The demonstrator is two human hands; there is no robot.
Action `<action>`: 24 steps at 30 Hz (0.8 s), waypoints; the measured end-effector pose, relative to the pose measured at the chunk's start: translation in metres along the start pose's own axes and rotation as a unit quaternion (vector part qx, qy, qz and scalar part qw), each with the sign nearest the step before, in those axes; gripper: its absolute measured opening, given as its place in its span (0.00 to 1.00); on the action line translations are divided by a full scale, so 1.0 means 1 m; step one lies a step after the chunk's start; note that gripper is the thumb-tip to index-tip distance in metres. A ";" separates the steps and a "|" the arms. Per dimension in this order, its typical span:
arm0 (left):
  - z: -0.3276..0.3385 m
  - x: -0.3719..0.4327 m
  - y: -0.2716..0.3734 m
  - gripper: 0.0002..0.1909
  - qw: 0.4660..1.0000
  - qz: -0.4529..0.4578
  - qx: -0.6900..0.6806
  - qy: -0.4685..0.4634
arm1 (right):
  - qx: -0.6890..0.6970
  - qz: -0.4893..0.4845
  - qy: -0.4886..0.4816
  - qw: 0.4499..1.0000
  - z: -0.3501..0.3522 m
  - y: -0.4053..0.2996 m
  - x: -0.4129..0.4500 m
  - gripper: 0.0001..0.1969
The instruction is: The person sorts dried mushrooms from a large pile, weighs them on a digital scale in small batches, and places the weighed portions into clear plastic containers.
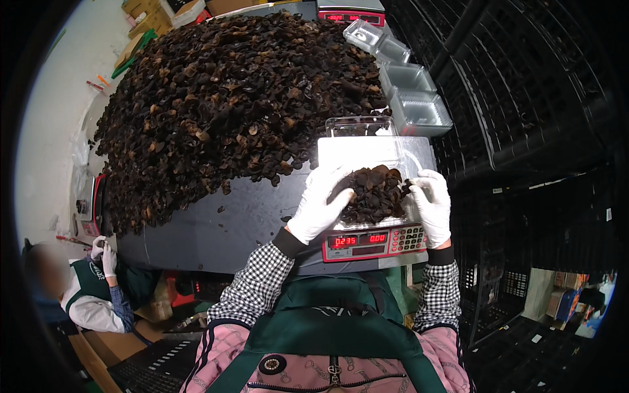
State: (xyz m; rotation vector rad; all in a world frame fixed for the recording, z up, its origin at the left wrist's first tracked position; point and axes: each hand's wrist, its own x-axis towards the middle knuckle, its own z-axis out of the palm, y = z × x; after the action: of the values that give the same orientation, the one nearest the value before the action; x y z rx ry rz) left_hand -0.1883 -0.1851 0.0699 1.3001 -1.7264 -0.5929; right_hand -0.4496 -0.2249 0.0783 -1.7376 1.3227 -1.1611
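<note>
A heap of dark wood ear mushrooms (pixel 374 194) sits in a clear plastic tray (pixel 361 225) on a red-framed digital scale (pixel 376 245) with lit red digits. My left hand (pixel 322 201), in a white glove, curves against the heap's left side, its thumb apart from the fingers. At the tray's right edge, my white-gloved right hand (pixel 432 206) pinches a small dark mushroom piece (pixel 407 183) between thumb and fingertips. Strong glare hides part of the scale plate (pixel 334 147) and the left fingertips.
A large mushroom pile (pixel 236 98) covers much of the grey table (pixel 236 245). Clear plastic boxes (pixel 422 110) stand right of it, beside black crates (pixel 511 88). Another scale (pixel 351 18) is at the far end. A co-worker (pixel 98 294) works at left near a third scale (pixel 91 206).
</note>
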 end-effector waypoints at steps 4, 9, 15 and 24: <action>0.010 0.022 0.000 0.14 0.993 0.036 0.091 0.062 | 0.220 0.118 0.081 0.965 -0.007 -0.018 0.000 0.05; 0.015 0.048 0.016 0.10 0.996 0.015 0.083 -0.042 | 0.534 0.157 0.087 0.826 -0.020 -0.003 -0.011 0.10; 0.014 0.050 0.023 0.09 0.988 -0.031 -0.109 -0.108 | 0.527 0.235 0.099 0.811 -0.018 -0.011 -0.017 0.10; -0.064 -0.005 -0.046 0.10 0.987 -0.128 -0.001 0.101 | 0.285 0.247 0.108 0.920 -0.006 -0.028 -0.035 0.05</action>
State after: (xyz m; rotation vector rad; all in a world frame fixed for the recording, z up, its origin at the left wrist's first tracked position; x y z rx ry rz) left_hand -0.1096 -0.1882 0.0640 1.5383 -1.4041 -0.5848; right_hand -0.4475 -0.1837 0.0968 -0.8157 1.2755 -1.2865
